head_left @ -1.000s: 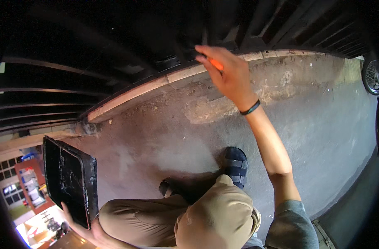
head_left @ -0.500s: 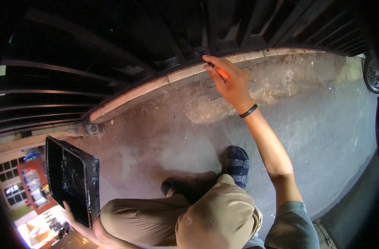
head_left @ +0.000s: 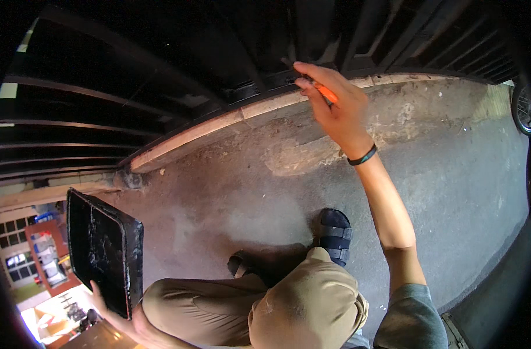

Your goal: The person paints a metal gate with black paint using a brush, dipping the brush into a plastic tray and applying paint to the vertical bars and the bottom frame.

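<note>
My right hand (head_left: 345, 116) reaches forward, fingers pinched around a paintbrush with an orange handle (head_left: 327, 93). Its dark tip, hard to make out, is at the lower rail of a black slatted gate (head_left: 242, 92), where shiny wet-looking patches show. At the lower left, my left hand (head_left: 111, 314) grips the bottom edge of a black paint tray (head_left: 135, 250). The tray is tilted up on its side next to my knee, its inside streaked with dark paint.
A pale curb (head_left: 219, 125) runs beneath the gate, above grey concrete floor (head_left: 265, 209). My sandaled foot (head_left: 335, 232) rests on the floor. A wheel (head_left: 524, 107) stands at the far right. Behind the tray are a red-brown framed opening (head_left: 47, 259) and windows.
My right hand has moved slightly right and up along the gate with the paintbrush. The left hand and tray keep nearly the same place.
</note>
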`<act>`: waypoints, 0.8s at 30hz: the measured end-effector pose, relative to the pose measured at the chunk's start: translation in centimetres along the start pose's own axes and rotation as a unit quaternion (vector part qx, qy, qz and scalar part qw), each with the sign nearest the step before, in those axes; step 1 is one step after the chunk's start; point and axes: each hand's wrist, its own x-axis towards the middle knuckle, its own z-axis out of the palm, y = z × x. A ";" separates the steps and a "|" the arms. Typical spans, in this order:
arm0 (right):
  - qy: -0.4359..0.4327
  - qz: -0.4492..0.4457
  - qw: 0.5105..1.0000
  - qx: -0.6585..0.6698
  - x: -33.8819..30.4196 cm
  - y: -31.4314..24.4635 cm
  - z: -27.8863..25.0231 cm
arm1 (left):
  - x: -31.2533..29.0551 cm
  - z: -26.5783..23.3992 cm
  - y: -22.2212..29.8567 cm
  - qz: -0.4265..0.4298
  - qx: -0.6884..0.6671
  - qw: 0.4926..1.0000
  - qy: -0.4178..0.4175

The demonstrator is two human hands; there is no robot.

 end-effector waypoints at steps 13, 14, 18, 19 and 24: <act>-0.044 -0.043 0.994 -0.093 -3.1 0.0 0.3 | 0.1 3.4 4.2 -0.207 -0.252 0.944 0.055; -0.015 -0.071 0.993 -0.093 -2.3 -0.2 0.4 | 0.0 3.3 4.4 -0.218 -0.266 0.937 0.057; 0.034 -0.122 0.985 -0.116 -1.8 0.1 1.6 | 0.0 3.4 4.3 -0.249 -0.307 0.916 0.062; 0.018 -0.112 0.984 -0.138 -2.7 1.0 1.9 | 0.1 3.5 4.2 -0.255 -0.315 0.912 0.061; -0.024 -0.062 0.989 -0.133 -3.9 1.4 1.8 | -0.7 3.7 4.8 -0.269 -0.362 0.889 0.076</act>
